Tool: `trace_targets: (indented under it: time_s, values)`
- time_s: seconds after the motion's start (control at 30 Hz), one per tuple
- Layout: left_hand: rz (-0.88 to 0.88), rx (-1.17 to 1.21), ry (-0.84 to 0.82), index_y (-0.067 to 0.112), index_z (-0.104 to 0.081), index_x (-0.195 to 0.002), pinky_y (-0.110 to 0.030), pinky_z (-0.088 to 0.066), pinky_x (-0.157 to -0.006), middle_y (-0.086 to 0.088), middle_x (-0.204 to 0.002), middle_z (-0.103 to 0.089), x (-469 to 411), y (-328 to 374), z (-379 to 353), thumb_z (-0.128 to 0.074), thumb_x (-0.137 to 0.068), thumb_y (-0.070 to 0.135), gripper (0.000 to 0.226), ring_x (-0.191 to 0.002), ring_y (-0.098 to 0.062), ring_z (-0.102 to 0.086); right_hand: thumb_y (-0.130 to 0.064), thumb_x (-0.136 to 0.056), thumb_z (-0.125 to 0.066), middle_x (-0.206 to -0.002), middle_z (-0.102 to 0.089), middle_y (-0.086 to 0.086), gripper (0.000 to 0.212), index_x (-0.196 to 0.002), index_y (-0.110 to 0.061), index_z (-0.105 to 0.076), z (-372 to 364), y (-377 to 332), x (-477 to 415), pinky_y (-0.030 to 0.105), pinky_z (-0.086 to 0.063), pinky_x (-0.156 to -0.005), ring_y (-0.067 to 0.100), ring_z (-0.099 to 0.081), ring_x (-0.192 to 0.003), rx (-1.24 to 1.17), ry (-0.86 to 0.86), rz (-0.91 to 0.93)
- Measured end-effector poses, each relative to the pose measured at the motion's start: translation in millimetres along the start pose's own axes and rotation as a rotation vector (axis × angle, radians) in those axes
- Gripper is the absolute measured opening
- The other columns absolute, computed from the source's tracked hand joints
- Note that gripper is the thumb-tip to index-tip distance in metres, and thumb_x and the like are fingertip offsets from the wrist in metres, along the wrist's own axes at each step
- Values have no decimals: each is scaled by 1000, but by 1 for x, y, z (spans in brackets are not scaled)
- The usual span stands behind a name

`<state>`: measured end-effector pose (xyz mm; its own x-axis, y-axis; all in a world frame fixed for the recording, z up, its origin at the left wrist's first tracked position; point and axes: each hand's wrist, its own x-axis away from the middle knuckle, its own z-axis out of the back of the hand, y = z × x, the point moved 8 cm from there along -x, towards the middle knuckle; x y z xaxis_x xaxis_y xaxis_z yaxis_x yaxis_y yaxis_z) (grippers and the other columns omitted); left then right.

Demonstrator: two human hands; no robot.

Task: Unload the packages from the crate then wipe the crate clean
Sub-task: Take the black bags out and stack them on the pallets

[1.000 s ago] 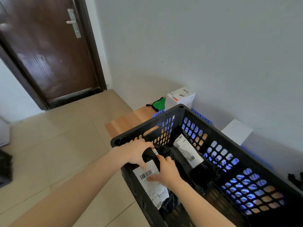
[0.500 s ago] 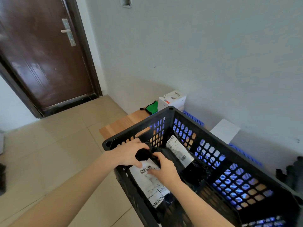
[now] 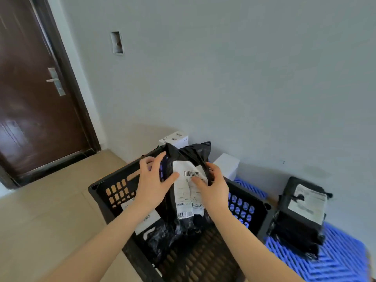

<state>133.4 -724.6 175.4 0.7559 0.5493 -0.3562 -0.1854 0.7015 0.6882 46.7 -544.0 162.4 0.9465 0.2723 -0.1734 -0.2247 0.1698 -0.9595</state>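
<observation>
Both hands are on one black package (image 3: 190, 157), held upright over the black crate (image 3: 101, 192), its lower end still down inside the crate's walls. The left hand (image 3: 154, 186) grasps the package's left edge, with the thumb lying across the front toward the white shipping label (image 3: 188, 192) and the fingers wrapped behind. The right hand (image 3: 214, 190) grasps the opposite edge, thumb pressed onto the label and fingers curled round the side. The label faces the camera, with one barcode near its top and another near its bottom (the print is too blurred to read).

A second black package (image 3: 160, 239) lies in the crate, low against the crate's left wall, partly under the left forearm; a strip of its own white label shows just beside that arm. The rest of the crate's slotted floor on the near side is bare.

Outside the crate, just beside its right wall, a third black package (image 3: 301, 212) with a worn white label sits on a blue slotted mat (image 3: 341, 261). Behind the crate, against the grey wall, stand two white boxes: one (image 3: 177, 138) beyond the far left corner, the other (image 3: 226, 165) beyond the far right. Well to the crate's left, across the tiled floor, is a dark brown door (image 3: 30, 102) with a metal handle.
</observation>
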Motion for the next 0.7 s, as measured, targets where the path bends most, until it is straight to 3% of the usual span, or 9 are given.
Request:
trace_targets:
  time_s: [0.1, 0.2, 0.37, 0.43, 0.5, 0.57, 0.63, 0.7]
  values:
    - [-53, 96, -40, 41, -31, -144, -34, -46, -98, 4, -122, -34, 17, 55, -26, -66, -87, 46, 68, -110, -13, -46, -27, -84, -72, -117, -55, -14, 54, -133, -29, -47, 57, -4, 11, 30, -47, -95, 7, -53, -109, -24, 102, 11]
    - [-141, 197, -160, 45, -28, -143, -30, -44, -97, 7, -127, -44, 34, 104, -66, -64, -87, 49, 67, -117, -10, -49, -31, -84, -71, -122, -56, -11, 55, -133, -32, -47, 119, 0, 20, 34, -48, -95, 9, -53, -111, -28, 215, 9]
    - [-315, 316, -384, 46, -17, -150, -26, -37, -106, 18, -145, -40, 59, 181, -132, -72, -84, 38, 86, -130, 3, -38, -34, -83, -71, -124, -52, -12, 60, -137, -31, -44, 209, 12, 32, 20, -40, -88, 4, -49, -111, -17, 337, -17]
    - [-354, 317, -439, 49, -14, -150, -23, -42, -102, 20, -139, -42, 62, 203, -155, -73, -86, 32, 89, -122, 12, -41, -36, -85, -69, -126, -46, -11, 61, -139, -31, -41, 238, 17, 34, 18, -40, -85, 4, -48, -109, 15, 363, -25]
    - [-387, 296, -473, 50, -15, -150, -11, -42, -93, 20, -128, -43, 63, 222, -176, -70, -88, 29, 85, -110, 23, -40, -33, -91, -61, -127, -38, -8, 54, -140, -33, -39, 262, 26, 33, 18, -43, -84, 4, -48, -105, 15, 377, -56]
    - [-404, 293, -509, 43, -23, -149, 2, -34, -85, 21, -126, -43, 61, 235, -196, -69, -90, 24, 77, -106, 31, -35, -27, -94, -53, -127, -35, -4, 52, -143, -31, -38, 283, 38, 30, 26, -45, -93, 5, -47, -106, 11, 389, -84]
    - [-390, 301, -546, 41, -28, -148, -2, -35, -91, 19, -131, -45, 57, 243, -217, -68, -90, 22, 73, -113, 22, -39, -23, -94, -51, -127, -37, -3, 55, -146, -32, -33, 300, 50, 26, 27, -44, -93, 2, -46, -105, 58, 395, -100]
    - [-366, 324, -591, 41, -31, -146, -23, -45, -100, 14, -136, -48, 49, 247, -241, -69, -89, 20, 72, -122, 3, -45, -20, -94, -52, -128, -40, -5, 59, -147, -35, -30, 314, 63, 18, 24, -43, -89, 4, -47, -108, 114, 398, -121]
